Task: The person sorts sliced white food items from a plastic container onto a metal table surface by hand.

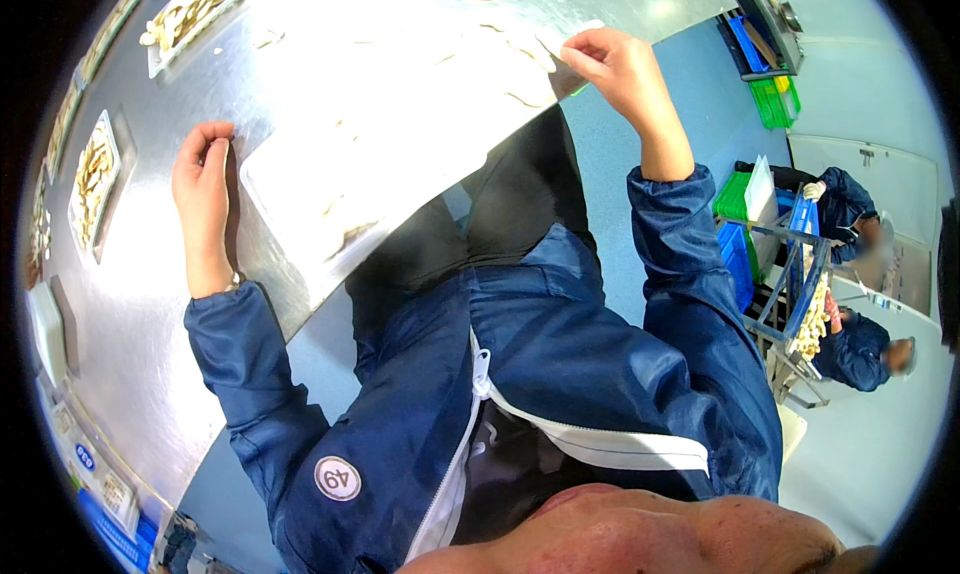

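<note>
My left hand [205, 189] is at the left of a white board [285, 189] on the steel table [150, 314], fingers curled together; whatever they may hold is hidden. My right hand [625, 94], at the board's upper right, pinches at the end of a pale slender piece [543, 56], which looks like a mushroom. Similar pieces [350, 224] lie scattered on the board, partly lost in glare. More lie in a tray [190, 19] at the back left and another tray [93, 179] at the far left.
Beyond the table's right side, two co-workers [850, 214] [855, 354] in dark jackets are beside a metal rack [790, 324] with crates [735, 199] and pale pieces. More crates [770, 99] stand farther back. A white container [45, 334] sits at the table's left edge.
</note>
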Demonstrator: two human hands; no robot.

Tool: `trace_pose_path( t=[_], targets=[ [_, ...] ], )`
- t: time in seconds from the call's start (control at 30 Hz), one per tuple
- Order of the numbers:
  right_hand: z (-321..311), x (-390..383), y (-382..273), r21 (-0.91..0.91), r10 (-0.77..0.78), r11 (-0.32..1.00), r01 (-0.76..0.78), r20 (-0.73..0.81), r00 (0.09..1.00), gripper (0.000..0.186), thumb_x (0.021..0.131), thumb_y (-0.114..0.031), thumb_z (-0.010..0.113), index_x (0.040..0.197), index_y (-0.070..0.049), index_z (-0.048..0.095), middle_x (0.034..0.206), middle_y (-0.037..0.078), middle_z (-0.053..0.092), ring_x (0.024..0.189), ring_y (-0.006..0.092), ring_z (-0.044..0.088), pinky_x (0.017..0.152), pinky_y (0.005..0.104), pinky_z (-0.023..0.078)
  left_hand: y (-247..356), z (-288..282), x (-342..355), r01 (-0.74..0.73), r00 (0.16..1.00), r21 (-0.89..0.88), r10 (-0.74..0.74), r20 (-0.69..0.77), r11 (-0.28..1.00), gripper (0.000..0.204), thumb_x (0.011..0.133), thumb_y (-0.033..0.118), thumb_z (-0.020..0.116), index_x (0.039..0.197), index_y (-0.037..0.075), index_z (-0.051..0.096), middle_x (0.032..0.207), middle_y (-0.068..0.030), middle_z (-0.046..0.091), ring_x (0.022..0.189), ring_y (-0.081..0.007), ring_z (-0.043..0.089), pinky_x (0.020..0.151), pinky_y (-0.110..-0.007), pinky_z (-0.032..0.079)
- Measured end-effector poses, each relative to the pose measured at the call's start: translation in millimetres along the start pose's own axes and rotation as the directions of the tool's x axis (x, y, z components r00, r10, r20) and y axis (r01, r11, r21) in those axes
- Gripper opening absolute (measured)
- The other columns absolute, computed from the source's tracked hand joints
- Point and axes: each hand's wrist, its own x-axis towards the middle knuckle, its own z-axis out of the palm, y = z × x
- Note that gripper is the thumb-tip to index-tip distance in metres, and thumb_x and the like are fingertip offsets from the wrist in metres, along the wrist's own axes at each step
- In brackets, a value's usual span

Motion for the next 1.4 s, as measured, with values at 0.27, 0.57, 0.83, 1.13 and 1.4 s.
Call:
trace_pose_path(
  t=[0.27,0.57,0.83,1.13,1.4],
  targets=[
    [7,16,-6,-0.167,0.012,0.986,0.012,0.143,0.99,0.03,0.078,-0.034,0.072,0.092,-0.007,0.077,0.083,0.015,0.074,0.079,0.033,0.073,0.072,0.0411,0.057,12,4,-2,-0.086,0.994,0.122,0.093,-0.052,0.989,0.017,0.096,0.011,0.06,0.105,0.003,0.072,0.096,-0.004,0.071,0.092,-0.0127,0.062,0.085,-0.025,0.047],
    [5,20,-18,-0.175,0.041,0.985,0.002,0.238,0.971,0.032,0.073,-0.032,0.072,0.086,-0.003,0.073,0.075,0.014,0.071,0.071,0.0302,0.07,0.066,0.0384,0.054,19,10,-6,-0.014,0.998,0.064,0.018,-0.063,0.998,0.02,0.095,0.011,0.058,0.107,0.002,0.072,0.099,-0.0048,0.073,0.094,-0.0143,0.065,0.087,-0.026,0.049],
    [0,8,-51,-0.001,-0.264,0.965,0.264,0.028,0.964,0.025,0.075,-0.022,0.076,0.087,-0.001,0.068,0.076,0.013,0.068,0.07,0.0282,0.069,0.065,0.0381,0.054,22,11,-3,-0.073,0.996,0.103,0.078,-0.046,0.992,0.018,0.098,0.01,0.059,0.108,0.001,0.07,0.1,0.0002,0.069,0.092,-0.0085,0.06,0.084,-0.022,0.046],
    [59,-13,-158,0.155,-0.706,0.706,0.691,0.073,0.705,0.019,0.075,-0.019,0.075,0.083,-0.01,0.06,0.084,0.007,0.063,0.084,0.0271,0.065,0.078,0.0408,0.042,15,11,-2,-0.052,0.998,0.021,0.053,-0.047,0.998,0.017,0.098,0.01,0.06,0.109,0.002,0.071,0.101,0.0,0.07,0.092,-0.0084,0.06,0.084,-0.022,0.047],
    [70,-14,-163,0.196,-0.699,0.712,0.674,0.109,0.707,0.018,0.076,-0.018,0.074,0.078,-0.011,0.058,0.084,0.005,0.062,0.081,0.0257,0.063,0.077,0.0389,0.04,18,7,-3,-0.098,0.995,0.11,0.101,-0.018,0.989,0.019,0.099,0.011,0.059,0.111,0.002,0.071,0.103,-0.0014,0.07,0.096,-0.01,0.061,0.087,-0.023,0.047]
  ],
)
